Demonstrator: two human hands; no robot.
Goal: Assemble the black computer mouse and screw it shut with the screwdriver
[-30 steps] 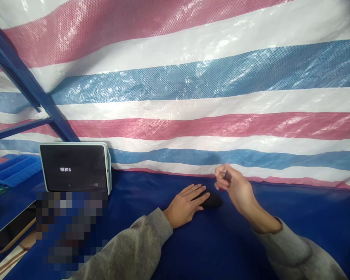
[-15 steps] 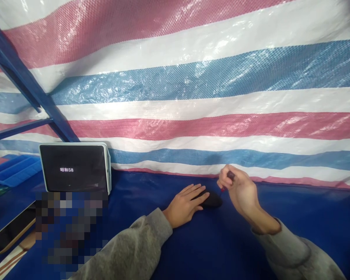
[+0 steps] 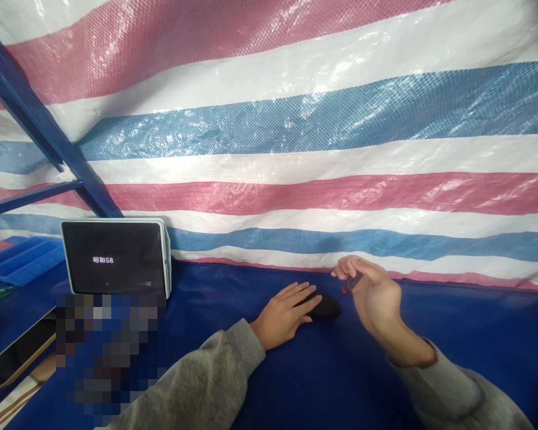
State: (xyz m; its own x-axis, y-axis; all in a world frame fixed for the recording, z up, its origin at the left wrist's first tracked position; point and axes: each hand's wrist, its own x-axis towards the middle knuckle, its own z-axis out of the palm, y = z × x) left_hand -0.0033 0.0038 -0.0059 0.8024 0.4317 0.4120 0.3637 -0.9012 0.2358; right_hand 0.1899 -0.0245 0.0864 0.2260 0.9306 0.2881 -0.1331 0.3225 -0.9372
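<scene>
A black rounded object like a computer mouse [image 3: 326,306] lies on the blue table surface [image 3: 296,382]. My left hand [image 3: 287,315] rests on its left end with fingers spread. At its right end my right hand [image 3: 371,294] is closed round a small screwdriver [image 3: 350,283] with a dark handle and a red part near the shaft. The thin shaft slants down to the black object's right edge. Whether the tip touches it is too small to tell.
A tablet in a pale case [image 3: 114,258] stands at the left, its screen lit with white characters. Beside it are a blue tray [image 3: 29,263], a phone [image 3: 20,352] and a pixelated patch. Striped sheeting [image 3: 296,125] hangs behind the table; a blue metal frame [image 3: 67,143] stands upper left.
My right hand has turned, its fingers now reaching further forward over the screwdriver, and its wrist has shifted slightly right. My left hand and the black object have stayed in place.
</scene>
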